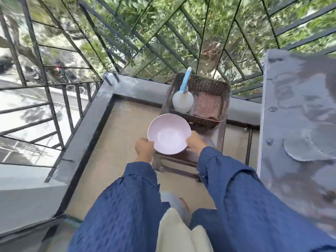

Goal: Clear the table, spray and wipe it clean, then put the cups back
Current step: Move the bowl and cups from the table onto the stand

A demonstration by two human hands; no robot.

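Landmark: the small dark table, standing on a balcony floor.
Edges near the table: a grey ledge runs behind the table and turns down its left side; a metal railing stands beyond the ledge; a grey wall rises close on the table's right.
Open room: bare floor lies left of the table, between it and the ledge; only a narrow strip of floor shows between the table and the wall.
Basket: a dark perforated basket sits on the table's far end, its far rim over the ledge.
In the basket: a white spray bottle with a blue trigger head leans at the left; a reddish checked cloth lies flat at the right.
Bowl: a pale pink bowl, round, plain and empty, is held above the table's near end, just in front of the basket.
Left hand: fingers closed on the bowl's left rim.
Right hand: fingers closed on the bowl's right rim.
Sleeves: both arms wear blue sleeves.
Writing: none can be read; the frame is blurred.
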